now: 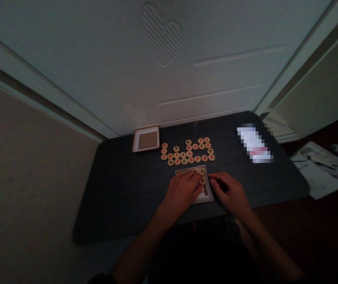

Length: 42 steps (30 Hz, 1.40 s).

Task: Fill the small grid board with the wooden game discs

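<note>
My left hand (183, 187) reaches over a shallow white box (209, 195) near the front of the table, covering much of its left side. Its fingers are closed, with a round wooden Chinese chess piece (202, 180) at the fingertips. Another chess piece (201, 171) lies in the box's far right corner, and more show partly behind my knuckles. Just right of the box is my right hand (231, 191), thumb and fingers curled together by its edge; what they hold, if anything, is hidden. Beyond the box lie several loose chess pieces (190, 160) with red or black characters.
The dark table (118, 197) stands against a white panel (104, 71) with raised hearts. An open lid or tray (148, 139) with a brown inside sits at the back left. At the right lies a blurred-out pale object (253, 144). White items (322, 169) lie beyond the table's right end.
</note>
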Available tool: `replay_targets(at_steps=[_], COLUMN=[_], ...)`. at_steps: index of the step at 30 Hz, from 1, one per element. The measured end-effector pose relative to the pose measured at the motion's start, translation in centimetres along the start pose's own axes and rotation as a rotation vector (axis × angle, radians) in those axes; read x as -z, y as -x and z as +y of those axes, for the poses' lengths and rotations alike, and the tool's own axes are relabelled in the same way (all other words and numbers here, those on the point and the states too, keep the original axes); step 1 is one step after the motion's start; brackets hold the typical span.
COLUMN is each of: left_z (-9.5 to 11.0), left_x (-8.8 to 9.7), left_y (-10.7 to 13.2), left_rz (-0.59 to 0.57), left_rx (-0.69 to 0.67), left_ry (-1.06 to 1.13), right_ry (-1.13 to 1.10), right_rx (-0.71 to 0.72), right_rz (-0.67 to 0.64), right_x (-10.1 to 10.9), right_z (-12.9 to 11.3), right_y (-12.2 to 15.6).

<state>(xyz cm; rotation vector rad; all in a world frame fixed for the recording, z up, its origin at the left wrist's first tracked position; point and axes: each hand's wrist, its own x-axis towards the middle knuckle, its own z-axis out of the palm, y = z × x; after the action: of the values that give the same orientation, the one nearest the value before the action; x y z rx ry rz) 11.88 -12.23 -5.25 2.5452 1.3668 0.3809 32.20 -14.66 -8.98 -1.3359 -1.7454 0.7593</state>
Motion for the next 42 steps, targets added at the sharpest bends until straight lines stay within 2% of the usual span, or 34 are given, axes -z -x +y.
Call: replay_targets(at_steps=[4,12,21,33,42], left_z=[0.1,0.1,0.1,0.1,-0.4], left_x=[-0.1,-0.3,-0.1,0.0,0.9], left_y=[-0.1,-0.4,-0.4,-0.4,0.2], left_rz=[-0.022,-0.031,-0.113,-0.113,-0.059], left_rx=[0.058,0.070,0.106,0.092,0.056], left_ry=[-0.017,-0.040,-0.040,-0.039,-0.015], right_ry=[-0.004,-0.010,-0.003,0.009,0.013], right_rx=[0.000,0.014,0.024,0.018,0.000], right_rz=[-0.026,-0.030,-0.030,-0.032,-0.043], right_x=[0.0,-0.1,-0.3,-0.2,-0.1], right_z=[0.1,0.2,0.4,0.2,0.1], right_y=[0.1,0.2,0.2,0.2,0.4])
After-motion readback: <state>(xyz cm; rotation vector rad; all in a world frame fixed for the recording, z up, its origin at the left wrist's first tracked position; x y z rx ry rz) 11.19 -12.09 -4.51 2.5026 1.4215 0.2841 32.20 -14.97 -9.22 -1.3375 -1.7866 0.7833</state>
